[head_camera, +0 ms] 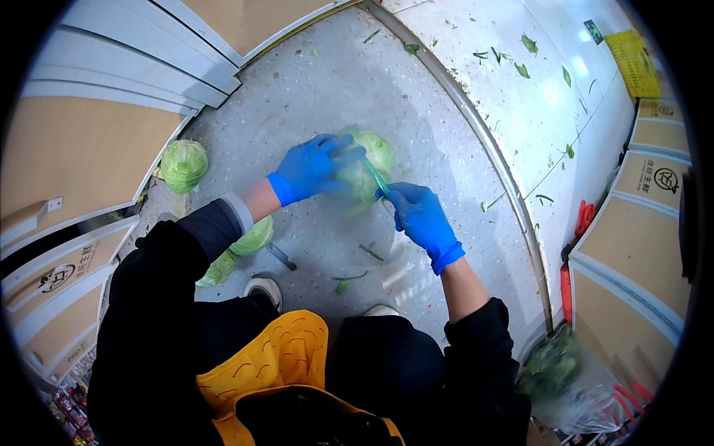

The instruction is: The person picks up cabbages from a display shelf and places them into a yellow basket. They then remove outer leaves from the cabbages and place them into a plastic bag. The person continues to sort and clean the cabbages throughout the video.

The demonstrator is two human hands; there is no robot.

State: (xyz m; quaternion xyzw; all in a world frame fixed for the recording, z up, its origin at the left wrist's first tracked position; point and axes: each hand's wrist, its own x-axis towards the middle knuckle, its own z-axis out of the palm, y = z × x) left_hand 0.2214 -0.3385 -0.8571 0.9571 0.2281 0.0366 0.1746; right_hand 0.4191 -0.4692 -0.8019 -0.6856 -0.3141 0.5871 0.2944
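In the head view, a pale green cabbage (371, 150) is between my hands, partly blurred, seemingly inside clear plastic film. My left hand (318, 167), in a blue glove, lies at the cabbage's left side with its fingers spread. Green tape or a similar strip (376, 176) runs across the cabbage to my right hand (415, 214), also gloved in blue, whose fingers pinch the strip's lower end. Something pale and rounded shows beneath those fingers; I cannot tell what it is.
Another cabbage (184, 165) sits by the wooden cabinet at left. More cabbages (254, 237) lie beside my left forearm, near a dark-handled tool (281, 256). Leaf scraps (522, 70) litter the floor. A plastic bag of greens (558, 362) stands at lower right beside cabinets (613, 240).
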